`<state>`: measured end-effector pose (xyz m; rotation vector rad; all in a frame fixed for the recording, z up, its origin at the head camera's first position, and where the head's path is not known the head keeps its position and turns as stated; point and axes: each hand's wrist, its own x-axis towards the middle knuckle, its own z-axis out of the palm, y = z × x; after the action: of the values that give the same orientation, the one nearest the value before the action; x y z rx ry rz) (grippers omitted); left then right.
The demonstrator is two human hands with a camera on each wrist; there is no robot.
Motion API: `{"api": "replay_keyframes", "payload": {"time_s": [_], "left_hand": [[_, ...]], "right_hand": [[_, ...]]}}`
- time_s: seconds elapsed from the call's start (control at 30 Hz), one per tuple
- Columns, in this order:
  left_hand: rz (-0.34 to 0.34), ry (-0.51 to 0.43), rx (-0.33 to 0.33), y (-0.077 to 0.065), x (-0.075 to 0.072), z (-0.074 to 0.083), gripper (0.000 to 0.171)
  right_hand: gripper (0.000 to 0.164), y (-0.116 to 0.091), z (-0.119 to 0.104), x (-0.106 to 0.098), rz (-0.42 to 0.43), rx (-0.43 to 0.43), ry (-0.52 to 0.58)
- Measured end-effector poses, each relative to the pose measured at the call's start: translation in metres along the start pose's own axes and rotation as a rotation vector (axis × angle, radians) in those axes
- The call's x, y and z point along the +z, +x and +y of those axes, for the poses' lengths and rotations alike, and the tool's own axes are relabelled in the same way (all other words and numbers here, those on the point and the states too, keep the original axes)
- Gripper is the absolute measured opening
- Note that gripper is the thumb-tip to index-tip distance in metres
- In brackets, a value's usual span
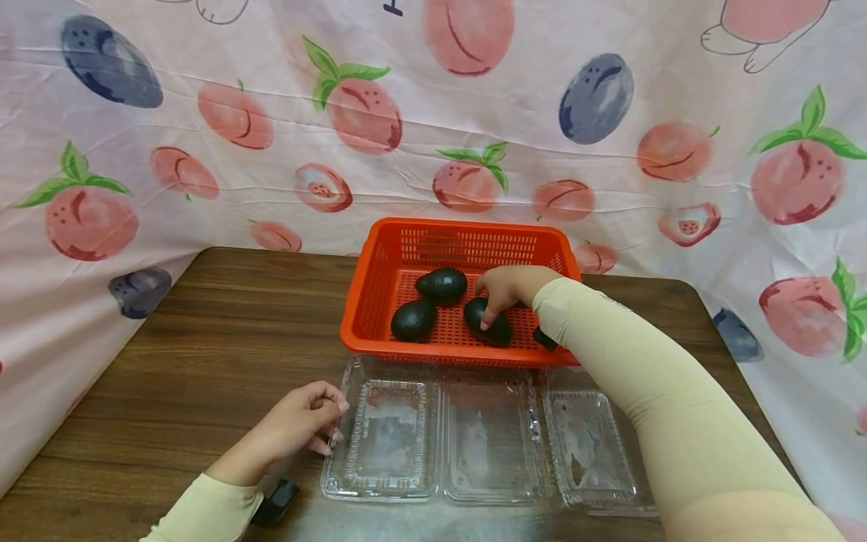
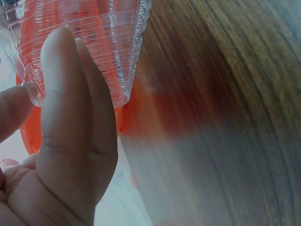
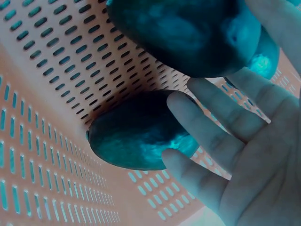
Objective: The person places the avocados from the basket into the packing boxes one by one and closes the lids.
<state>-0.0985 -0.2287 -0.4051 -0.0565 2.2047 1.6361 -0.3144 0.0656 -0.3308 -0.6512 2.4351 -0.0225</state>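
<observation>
Inside the red basket (image 1: 460, 348), my right hand (image 1: 508, 290) has its thumb on the near side of a dark avocado (image 1: 497, 331) and its fingers on the far side. In the right wrist view this avocado (image 3: 188, 37) sits between thumb and fingers, and another avocado (image 3: 136, 132) lies by the other fingertips. Two more avocados, one at the back (image 1: 442, 286) and one in front (image 1: 413, 321), rest in the basket's left half. At the left edge of a clear plastic container (image 1: 386, 493), my left hand (image 1: 298, 421) pinches the rim (image 2: 33, 94) with thumb and fingers.
Right of that container stand a middle clear container (image 1: 494, 493) and a right-hand one (image 1: 596, 497), in a row before the basket. All sit on a brown wooden table (image 1: 169, 376). A fruit-printed cloth (image 1: 433, 98) hangs behind and along both sides.
</observation>
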Motion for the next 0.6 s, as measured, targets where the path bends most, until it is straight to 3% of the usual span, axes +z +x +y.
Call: {"api": "replay_keyframes", "payload": {"time_s": [0.6], "left_hand": [[0.000, -0.008, 0.015, -0.0009, -0.0002, 0.0024, 0.024]], "right_hand": [[0.073, 0.0077, -0.0030, 0.0032, -0.017, 0.002, 0.019]]}}
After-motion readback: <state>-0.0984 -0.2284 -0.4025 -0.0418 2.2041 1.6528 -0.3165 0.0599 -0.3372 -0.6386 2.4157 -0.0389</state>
